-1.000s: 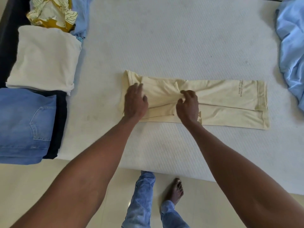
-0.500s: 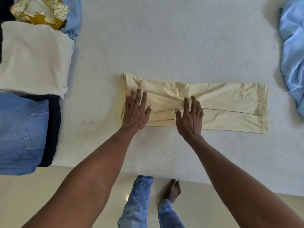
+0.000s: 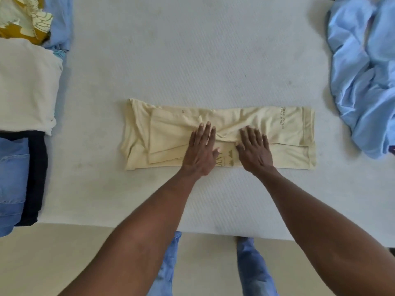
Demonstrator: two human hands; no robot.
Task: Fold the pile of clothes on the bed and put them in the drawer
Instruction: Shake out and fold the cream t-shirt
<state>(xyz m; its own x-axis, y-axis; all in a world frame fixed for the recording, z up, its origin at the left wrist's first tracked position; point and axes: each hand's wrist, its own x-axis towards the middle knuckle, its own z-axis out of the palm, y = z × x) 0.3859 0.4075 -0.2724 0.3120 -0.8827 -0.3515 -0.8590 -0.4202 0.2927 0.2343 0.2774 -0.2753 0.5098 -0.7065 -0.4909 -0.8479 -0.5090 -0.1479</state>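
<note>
Head cam: yellow shirt (image 3: pixel 277 129) flat under L hand (image 3: pixel 201 152) & R hand (image 3: pixel 255 150).

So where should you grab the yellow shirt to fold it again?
Probably the short right end of the yellow shirt, coming from the right. It lies as a long flat strip, so that hem can swing over to the left end. Both hands now press its middle.
</note>
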